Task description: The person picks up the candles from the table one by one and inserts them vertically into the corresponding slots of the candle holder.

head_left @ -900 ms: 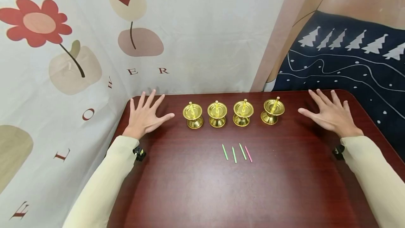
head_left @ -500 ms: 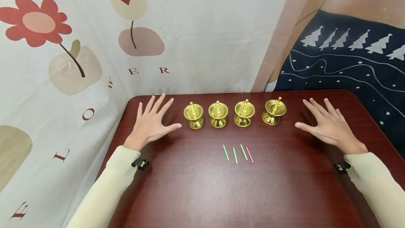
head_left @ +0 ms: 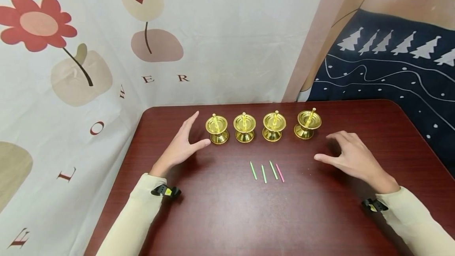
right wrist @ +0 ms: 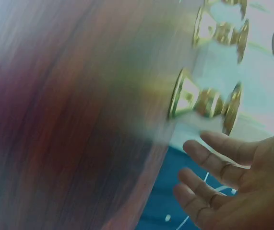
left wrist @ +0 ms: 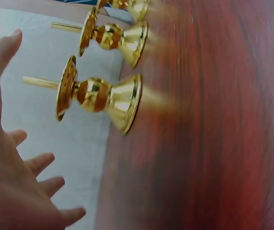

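Note:
Several brass candle holders stand in a row along the back of the table. My left hand (head_left: 179, 147) is held beside the leftmost candle holder (head_left: 217, 128), its thumb tip close to the base; in the left wrist view that holder (left wrist: 96, 95) stands apart from the spread fingers. To the right of the rightmost candle holder (head_left: 307, 123) hovers my right hand (head_left: 355, 159), fingers slightly bent and holding nothing. In front of the row lie green candles (head_left: 264, 174) and a pink candle (head_left: 279, 173).
Two more candle holders, one left of centre (head_left: 244, 127) and one right of centre (head_left: 274, 125), fill the row. Behind the dark red table (head_left: 227, 216) hangs a printed cloth (head_left: 227, 50) with flowers. A navy tree print (head_left: 384, 62) hangs at the right.
Both hands have drawn nearer the candle holders and toward the front edge. Their widely spread fingers have come closer together. The holders and candles stay in place.

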Available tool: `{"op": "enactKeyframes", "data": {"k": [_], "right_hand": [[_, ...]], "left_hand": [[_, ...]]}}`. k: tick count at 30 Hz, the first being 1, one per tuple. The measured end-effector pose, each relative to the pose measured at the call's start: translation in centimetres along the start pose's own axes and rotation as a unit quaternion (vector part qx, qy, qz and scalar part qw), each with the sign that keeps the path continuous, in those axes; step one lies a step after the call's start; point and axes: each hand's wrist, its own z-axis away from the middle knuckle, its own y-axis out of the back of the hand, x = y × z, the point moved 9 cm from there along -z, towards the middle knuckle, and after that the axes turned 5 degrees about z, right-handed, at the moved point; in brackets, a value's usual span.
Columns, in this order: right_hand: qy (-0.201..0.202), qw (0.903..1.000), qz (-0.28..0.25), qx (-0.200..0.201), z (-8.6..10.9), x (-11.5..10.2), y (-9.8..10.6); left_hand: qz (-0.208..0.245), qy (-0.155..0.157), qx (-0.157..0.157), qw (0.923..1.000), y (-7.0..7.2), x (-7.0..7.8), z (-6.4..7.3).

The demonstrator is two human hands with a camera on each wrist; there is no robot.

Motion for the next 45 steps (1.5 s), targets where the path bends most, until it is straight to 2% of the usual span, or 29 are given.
{"op": "enactKeyframes", "data": {"k": [3, 6, 12, 14, 20, 24, 31, 34, 39, 45], "right_hand": [[0.014, 0.9996, -0.021, -0.011, -0.1, -1.8, -0.6], [0.038, 0.9982, -0.04, -0.024, -0.3, -3.8, -1.5], [0.115, 0.9905, -0.073, -0.019, -0.8, -8.5, -3.3], [0.141, 0.9866, -0.081, -0.015, -1.0, -10.1, -4.0], [0.203, 0.9754, -0.086, -0.015, -1.8, -14.4, -6.0], [0.231, 0.9698, -0.078, -0.013, -2.1, -16.6, -7.0], [0.265, 0.9622, -0.055, 0.026, -2.5, -18.6, -8.0], [0.262, 0.9638, -0.042, 0.027, -2.7, -18.9, -8.2], [0.233, 0.9723, -0.012, -0.022, -3.0, -19.4, -8.6], [0.232, 0.972, -0.005, -0.039, -3.1, -19.8, -8.9]], "left_hand": [[0.085, -0.01, -0.014, 0.9962, -1.1, -0.1, -0.1], [0.14, -0.027, -0.019, 0.9897, -2.1, -0.7, -0.5], [0.195, -0.014, -0.022, 0.9805, -3.4, -0.9, -1.2], [0.21, -0.001, -0.028, 0.9773, -3.8, -0.4, -1.4], [0.228, 0.016, -0.027, 0.9732, -4.6, -0.1, -2.0], [0.225, 0.025, -0.023, 0.9737, -4.9, -0.2, -2.2], [0.229, 0.021, -0.013, 0.973, -5.1, 0.1, -2.7], [0.234, 0.022, -0.009, 0.972, -5.1, 0.2, -2.9], [0.24, 0.021, -0.006, 0.9704, -5.2, 0.1, -3.0], [0.238, 0.024, -0.001, 0.971, -5.2, -0.1, -3.0]]}}
